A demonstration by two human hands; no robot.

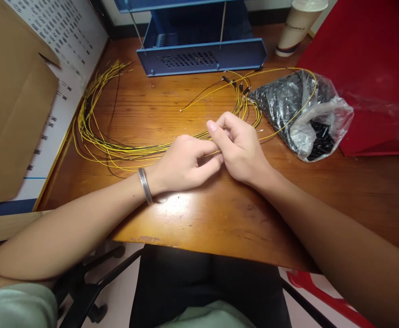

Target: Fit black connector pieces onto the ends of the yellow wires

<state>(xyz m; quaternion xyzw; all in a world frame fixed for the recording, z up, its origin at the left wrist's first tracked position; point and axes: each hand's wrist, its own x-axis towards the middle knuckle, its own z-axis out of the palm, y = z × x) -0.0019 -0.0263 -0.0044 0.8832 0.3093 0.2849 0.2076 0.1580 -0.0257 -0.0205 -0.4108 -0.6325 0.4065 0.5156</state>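
Observation:
My left hand (pixel 189 163), with a metal bracelet at its wrist, is closed in a pinch, thumb and forefinger on a thin yellow wire. My right hand (pixel 242 148) is closed right beside it, fingertips touching; the yellow wire runs into its curled fingers, which hide the held part. From behind the right hand, one yellow wire (pixel 305 108) arcs up and around over the plastic bag. Behind both hands lies a long loose bundle of yellow and black wires (pixel 124 149), curving round at the left. Its right end is coiled, with small black connectors (pixel 245 89).
A clear plastic bag (pixel 302 114) of black parts lies at right, before a red bag (pixel 370 82). A paper cup (pixel 297 29) stands behind it. A blue desk tray (pixel 202 58) is at the back, a cardboard box (pixel 14 100) at left. The wooden table's (pixel 199 218) front edge is near me.

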